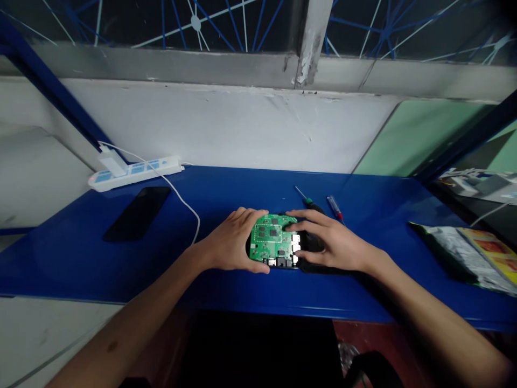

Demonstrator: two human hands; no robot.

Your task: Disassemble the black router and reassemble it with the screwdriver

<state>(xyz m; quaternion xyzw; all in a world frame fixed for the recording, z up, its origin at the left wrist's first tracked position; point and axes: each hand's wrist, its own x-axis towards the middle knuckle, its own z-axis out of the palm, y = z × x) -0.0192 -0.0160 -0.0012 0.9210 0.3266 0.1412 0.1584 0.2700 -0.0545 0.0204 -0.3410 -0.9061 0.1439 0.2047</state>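
A green circuit board (269, 242) with metal ports along its near and right edges lies in the middle of the blue table, and a dark casing edge shows around it. My left hand (234, 240) wraps round its left side, thumb at the near corner and fingers at the far edge. On the other side, my right hand (333, 240) grips the board's right part, with fingertips on its far right corner and by the ports. Beneath my right hand is a black part (313, 245), mostly hidden, perhaps a cover.
Behind my right hand lie a green-and-black screwdriver (309, 201) and a small clear-and-red tool (334, 207). A black phone (138, 213), a white power strip (137, 171) and a white cable (177, 194) are at left. Shiny packets (464, 256) lie at right on the blue table (250, 293).
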